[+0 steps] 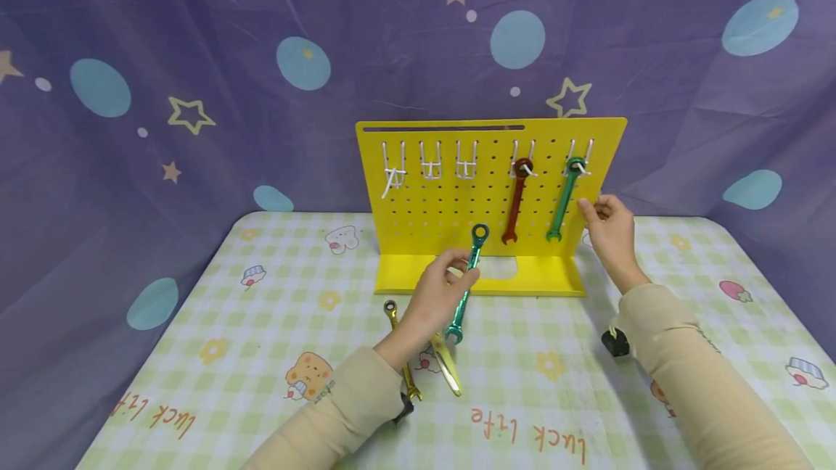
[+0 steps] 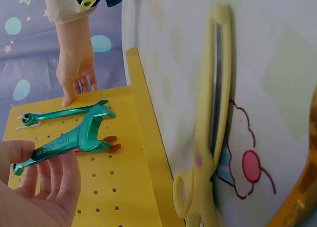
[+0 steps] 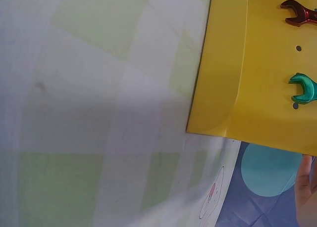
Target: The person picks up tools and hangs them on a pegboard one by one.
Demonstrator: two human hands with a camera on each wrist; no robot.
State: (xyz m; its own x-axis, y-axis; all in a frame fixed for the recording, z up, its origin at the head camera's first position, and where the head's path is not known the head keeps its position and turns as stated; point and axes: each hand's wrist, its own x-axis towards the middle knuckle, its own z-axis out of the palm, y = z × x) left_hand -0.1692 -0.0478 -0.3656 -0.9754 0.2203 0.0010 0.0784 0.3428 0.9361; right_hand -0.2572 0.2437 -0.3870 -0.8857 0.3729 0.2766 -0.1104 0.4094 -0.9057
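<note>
My left hand (image 1: 439,294) pinches a teal combination wrench (image 1: 465,289) between thumb and fingers, its ring end up and its open end down, in front of the yellow pegboard (image 1: 434,220). In the left wrist view the wrench's open jaw (image 2: 94,130) points away from the hand. At the board's right edge rests my right hand (image 1: 611,231), thumb at the front and fingers toward the back. A green wrench (image 1: 564,201) and a red wrench (image 1: 517,201) hang by their ring ends from white hooks on the board's right half.
Three white hooks (image 1: 431,165) on the board's left side carry nothing. Below my left hand lie a gold wrench (image 1: 411,383) and yellow scissors (image 1: 447,367) on the checked tablecloth (image 1: 261,325). A purple curtain (image 1: 215,42) hangs behind the table.
</note>
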